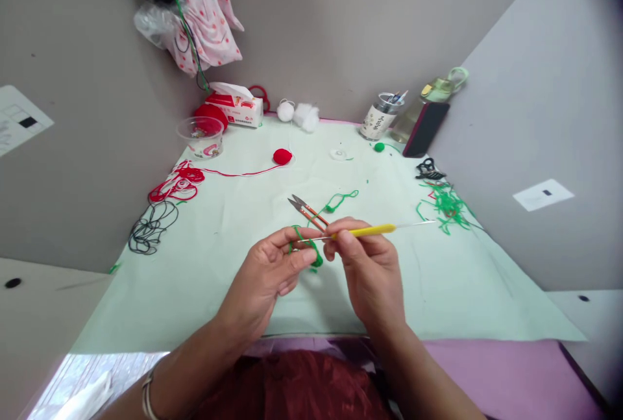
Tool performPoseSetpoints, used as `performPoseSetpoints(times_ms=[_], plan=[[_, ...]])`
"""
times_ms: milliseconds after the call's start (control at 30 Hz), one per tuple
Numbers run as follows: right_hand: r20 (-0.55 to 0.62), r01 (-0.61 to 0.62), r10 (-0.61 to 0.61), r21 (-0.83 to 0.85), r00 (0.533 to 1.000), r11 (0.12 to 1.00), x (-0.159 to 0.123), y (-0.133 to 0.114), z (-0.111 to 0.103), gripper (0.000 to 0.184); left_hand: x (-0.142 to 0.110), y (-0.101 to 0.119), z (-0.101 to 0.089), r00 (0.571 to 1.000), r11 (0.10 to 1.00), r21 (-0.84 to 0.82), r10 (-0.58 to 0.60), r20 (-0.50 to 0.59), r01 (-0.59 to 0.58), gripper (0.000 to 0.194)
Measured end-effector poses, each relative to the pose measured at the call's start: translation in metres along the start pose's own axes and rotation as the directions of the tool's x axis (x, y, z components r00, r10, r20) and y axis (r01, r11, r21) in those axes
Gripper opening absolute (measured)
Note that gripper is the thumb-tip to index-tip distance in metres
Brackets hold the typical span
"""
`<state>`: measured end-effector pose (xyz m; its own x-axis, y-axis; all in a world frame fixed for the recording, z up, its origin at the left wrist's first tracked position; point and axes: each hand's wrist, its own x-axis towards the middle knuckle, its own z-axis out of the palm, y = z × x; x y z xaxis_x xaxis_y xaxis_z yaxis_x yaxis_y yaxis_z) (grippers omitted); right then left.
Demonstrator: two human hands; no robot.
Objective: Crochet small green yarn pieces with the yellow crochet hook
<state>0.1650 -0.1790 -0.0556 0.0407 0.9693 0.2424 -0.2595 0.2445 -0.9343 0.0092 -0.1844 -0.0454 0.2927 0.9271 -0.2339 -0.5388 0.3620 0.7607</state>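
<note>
My left hand (272, 264) pinches a small piece of green crochet work (317, 258), with green yarn looped over the index finger. In my right hand (370, 271) is a crochet hook (372, 230) with a yellow handle; its metal tip lies by the green yarn at the left fingertips. A thin metal end also sticks out from the handle to the right. Just beyond the hands lie thread snips (304, 210), their blades pointing away and their handles partly hidden by my right fingers. Beside the snips rests a small green yarn piece with a loop (341, 200).
A red yarn ball (281, 157) trails yarn toward tangled red yarn (178, 183) and dark cord (152, 228) at left. Behind stand a plastic tub (202, 141), tissue box (238, 108), pen holder (381, 118), bottle and phone (426, 129). Green scraps (450, 206) lie at right.
</note>
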Motion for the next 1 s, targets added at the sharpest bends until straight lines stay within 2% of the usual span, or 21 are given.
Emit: performPoseSetpoints(times_ms=[67, 133, 233, 267, 300, 367, 433, 467, 600, 767, 933, 1000], plan=[[0.063, 0.032, -0.028, -0.071, 0.998, 0.997, 0.003, 0.001, 0.002, 0.012, 0.004, 0.0, 0.001, 1.0, 0.998, -0.06, 0.01, -0.02, -0.011, 0.012], [0.158, 0.067, -0.043, -0.149, 0.987, 0.987, 0.013, -0.002, -0.001, 0.01, 0.011, 0.004, -0.002, 0.999, 0.993, -0.115, 0.01, -0.034, -0.014, 0.014], [0.314, 0.094, 0.035, -0.388, 0.949, 0.917, 0.04, -0.008, -0.015, 0.017, 0.029, 0.02, -0.011, 0.998, 0.991, -0.123, 0.053, -0.033, -0.057, 0.022], [0.337, 0.122, 0.07, -0.515, 0.939, 0.848, 0.051, -0.009, -0.02, 0.015, 0.037, 0.027, -0.014, 0.997, 0.99, -0.116, 0.078, -0.027, -0.081, 0.023], [0.355, 0.157, 0.13, -0.675, 0.926, 0.721, 0.061, -0.008, -0.024, 0.014, 0.044, 0.033, -0.016, 0.996, 0.99, -0.105, 0.089, -0.02, -0.091, 0.023], [0.354, 0.249, 0.311, -0.911, 0.882, 0.33, 0.078, -0.004, -0.03, 0.02, 0.057, 0.044, -0.02, 0.995, 0.992, -0.082, 0.1, -0.002, -0.1, 0.024], [0.336, 0.273, 0.381, -0.939, 0.861, 0.21, 0.089, 0.003, -0.031, 0.019, 0.066, 0.048, -0.021, 0.995, 0.995, -0.048, 0.094, 0.027, -0.093, 0.025], [0.333, 0.282, 0.401, -0.942, 0.854, 0.182, 0.091, 0.008, -0.031, 0.017, 0.069, 0.048, -0.021, 0.995, 0.996, -0.029, 0.087, 0.043, -0.086, 0.025], [0.345, 0.314, 0.429, -0.939, 0.835, 0.143, 0.092, 0.023, -0.03, 0.018, 0.076, 0.038, -0.026, 0.995, 0.998, 0.021, 0.064, 0.077, -0.066, 0.024], [0.333, 0.297, 0.414, -0.943, 0.847, 0.151, 0.092, 0.03, -0.038, 0.029, 0.078, 0.028, -0.039, 0.998, 0.998, 0.05, 0.035, 0.06, -0.038, 0.023], [0.341, 0.284, 0.373, -0.938, 0.863, 0.199, 0.092, 0.01, -0.063, 0.042, 0.076, 0.032, -0.047, 0.998, 0.997, 0.048, 0.064, 0.025, -0.065, 0.027], [0.353, 0.261, 0.315, -0.918, 0.881, 0.3, 0.093, -0.005, -0.079, 0.048, 0.075, 0.035, -0.049, 0.995, 0.995, 0.037, 0.095, 0.01, -0.095, 0.027]])
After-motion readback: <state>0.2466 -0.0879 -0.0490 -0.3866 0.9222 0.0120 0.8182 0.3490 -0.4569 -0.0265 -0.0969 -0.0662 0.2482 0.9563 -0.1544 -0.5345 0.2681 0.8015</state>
